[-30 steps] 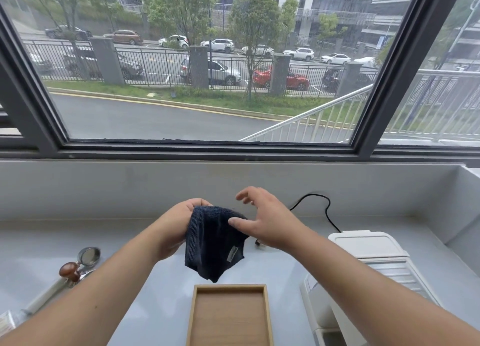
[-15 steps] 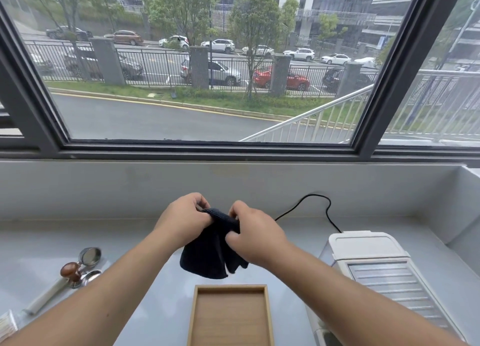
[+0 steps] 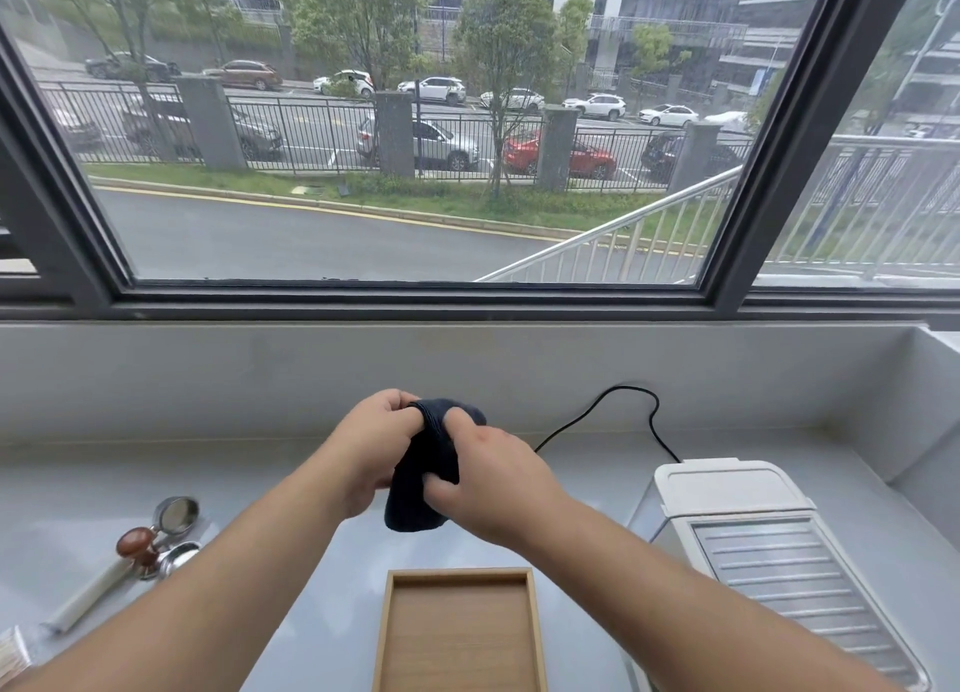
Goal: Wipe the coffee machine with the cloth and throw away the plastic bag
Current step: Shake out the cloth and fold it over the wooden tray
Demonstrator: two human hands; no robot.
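A dark blue cloth [image 3: 423, 478] hangs bunched between both hands above the grey counter, in the middle of the view. My left hand [image 3: 371, 444] pinches its upper edge from the left. My right hand [image 3: 485, 478] grips it from the right, thumb pressed into the fabric. The white coffee machine [image 3: 727, 494] stands at the lower right, its ribbed metal top facing up, apart from both hands. A crinkled bit of clear plastic [image 3: 13, 650] shows at the bottom left corner, mostly cut off.
A wooden tray [image 3: 460, 577] lies on the counter [image 3: 260, 483] just below the hands. At the left lie a portafilter [image 3: 174, 514], a wood-handled tamper [image 3: 137, 546] and a white handle. A black power cord [image 3: 623, 405] runs along the back wall. A window fills the upper view.
The cloth hung loose from the left hand with the right hand open beside it. Both hands have since closed on it and gathered it into a tighter bundle.
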